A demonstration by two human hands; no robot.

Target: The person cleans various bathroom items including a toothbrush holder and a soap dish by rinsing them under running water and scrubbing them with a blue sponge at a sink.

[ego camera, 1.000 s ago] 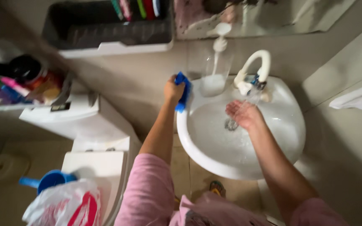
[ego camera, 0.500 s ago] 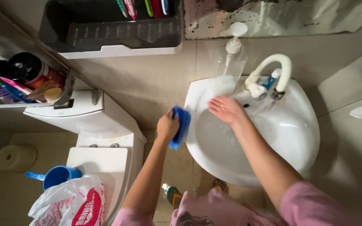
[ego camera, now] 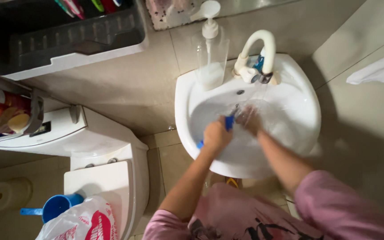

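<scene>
My left hand (ego camera: 215, 134) grips a blue sponge (ego camera: 228, 124) inside the white sink (ego camera: 307, 120), just left of the drain. My right hand (ego camera: 248, 119) is blurred by motion beside the sponge, under the water that runs from the white curved tap (ego camera: 256, 53). Whether its fingers touch the sponge I cannot tell. Both pink sleeves show at the bottom of the view.
A clear soap pump bottle (ego camera: 210, 55) stands on the sink's back left rim. A white toilet (ego camera: 98, 151) is at the left, with a plastic bag (ego camera: 78, 222) and blue scoop (ego camera: 56, 206) near it. A wall shelf (ego camera: 67, 40) holds toothbrushes. A paper roll (ego camera: 5, 194) lies on the floor.
My left hand has brought the sponge from the sink's outer left rim into the basin. My right hand moved down from the back rim to the running water.
</scene>
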